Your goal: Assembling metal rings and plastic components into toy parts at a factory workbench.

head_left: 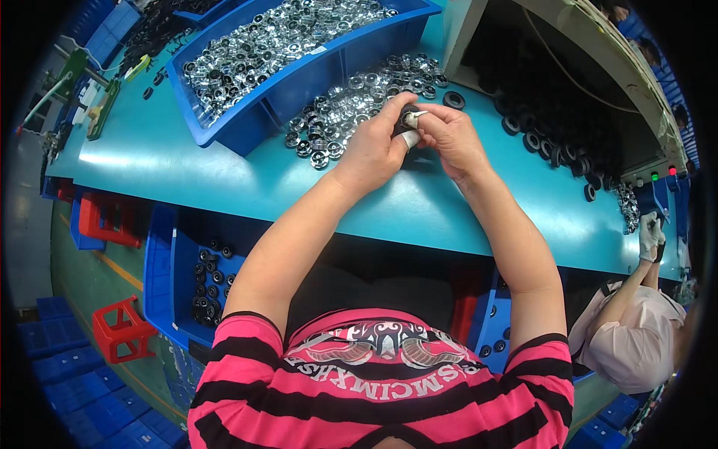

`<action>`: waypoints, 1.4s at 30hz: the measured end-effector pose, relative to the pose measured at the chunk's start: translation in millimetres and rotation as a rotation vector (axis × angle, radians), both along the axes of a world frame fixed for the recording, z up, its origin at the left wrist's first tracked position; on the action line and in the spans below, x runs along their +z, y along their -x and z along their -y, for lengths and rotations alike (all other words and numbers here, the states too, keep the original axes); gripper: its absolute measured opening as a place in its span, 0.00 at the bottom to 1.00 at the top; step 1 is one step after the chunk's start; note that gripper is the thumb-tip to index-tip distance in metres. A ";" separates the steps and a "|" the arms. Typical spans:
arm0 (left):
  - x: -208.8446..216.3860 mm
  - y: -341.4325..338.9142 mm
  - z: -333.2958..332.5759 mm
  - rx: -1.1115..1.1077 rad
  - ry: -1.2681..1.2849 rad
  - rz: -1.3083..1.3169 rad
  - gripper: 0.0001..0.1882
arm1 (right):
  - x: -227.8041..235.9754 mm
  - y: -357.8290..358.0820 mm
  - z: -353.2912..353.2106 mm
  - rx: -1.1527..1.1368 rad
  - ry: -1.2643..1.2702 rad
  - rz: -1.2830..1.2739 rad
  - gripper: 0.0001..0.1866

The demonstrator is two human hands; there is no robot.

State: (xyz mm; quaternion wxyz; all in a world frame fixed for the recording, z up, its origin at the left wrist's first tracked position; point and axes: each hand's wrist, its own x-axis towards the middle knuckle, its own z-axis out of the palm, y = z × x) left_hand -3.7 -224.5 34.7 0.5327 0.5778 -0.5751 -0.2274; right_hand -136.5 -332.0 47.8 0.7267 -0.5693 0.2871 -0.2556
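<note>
Both my hands meet over the teal table, just in front of a loose pile of shiny metal rings. My left hand and my right hand together pinch one small black ring part between the fingertips. White tape wraps some fingertips. A single black rubber ring lies just beyond my right hand.
A blue bin heaped with metal rings stands at the back left. A beige machine with black rings spilling from it fills the back right. Below the table edge sit a blue bin with black rings and red stools. A co-worker's gloved hand is at right.
</note>
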 end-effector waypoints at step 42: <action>4.4 -13.1 1.0 -0.150 -0.004 -0.629 0.28 | 4.2 3.0 5.7 0.037 0.104 0.119 0.17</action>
